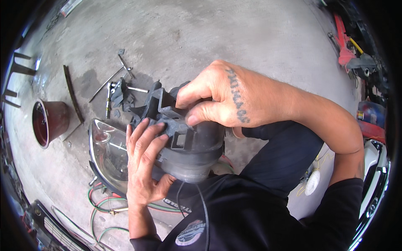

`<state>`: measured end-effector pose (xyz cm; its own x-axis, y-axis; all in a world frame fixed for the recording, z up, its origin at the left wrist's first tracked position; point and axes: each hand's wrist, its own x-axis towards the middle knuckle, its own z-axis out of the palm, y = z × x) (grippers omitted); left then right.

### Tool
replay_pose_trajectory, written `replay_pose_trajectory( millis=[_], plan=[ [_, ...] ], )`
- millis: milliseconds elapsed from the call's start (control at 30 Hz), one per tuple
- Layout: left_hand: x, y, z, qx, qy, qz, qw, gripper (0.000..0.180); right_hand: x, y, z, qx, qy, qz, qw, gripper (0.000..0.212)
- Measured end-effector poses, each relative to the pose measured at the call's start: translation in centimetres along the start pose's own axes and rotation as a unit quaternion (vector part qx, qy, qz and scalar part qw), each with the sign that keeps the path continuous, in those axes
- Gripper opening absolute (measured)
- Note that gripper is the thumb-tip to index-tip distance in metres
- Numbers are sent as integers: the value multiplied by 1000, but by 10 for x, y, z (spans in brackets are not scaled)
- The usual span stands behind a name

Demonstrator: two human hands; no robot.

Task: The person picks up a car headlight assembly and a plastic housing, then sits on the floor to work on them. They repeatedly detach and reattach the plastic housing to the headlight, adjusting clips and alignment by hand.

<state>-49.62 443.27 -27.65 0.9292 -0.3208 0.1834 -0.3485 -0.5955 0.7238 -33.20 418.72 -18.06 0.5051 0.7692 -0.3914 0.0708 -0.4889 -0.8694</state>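
A black plastic housing (190, 146) with a rounded end, a square opening and moulded brackets is held above my lap. My left hand (144, 163) grips its left side, fingers spread over the top and thumb lower down. With index finger and thumb curled together, my right hand (228, 96) presses on the housing's upper part; whatever lies between those fingertips is hidden. Beside my left hand is a clear curved headlight lens (111, 144); I cannot tell whether it is joined to the housing.
Broken black plastic pieces (119, 93) lie on the concrete floor beside a ratchet (108, 100) and a thin metal rod (105, 85). A reddish-brown bucket (54, 119) stands left, near a dark strip (73, 94). Red and green hoses (93, 196) curl lower left. A red metal tool (343, 46) is far right.
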Motion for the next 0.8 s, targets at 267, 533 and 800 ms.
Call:
replay_pose_trajectory(
  millis=[267,533,800],
  plan=[
    [-21,31,25,-8,104,-11,994,116,13,16,21,-65,12,-145,987,22],
    [-22,42,46,41,133,-18,990,107,-7,17,26,-92,-28,-100,990,18],
    [-25,52,59,42,124,-2,991,101,-38,19,33,-109,-12,-58,992,23]
  ],
)
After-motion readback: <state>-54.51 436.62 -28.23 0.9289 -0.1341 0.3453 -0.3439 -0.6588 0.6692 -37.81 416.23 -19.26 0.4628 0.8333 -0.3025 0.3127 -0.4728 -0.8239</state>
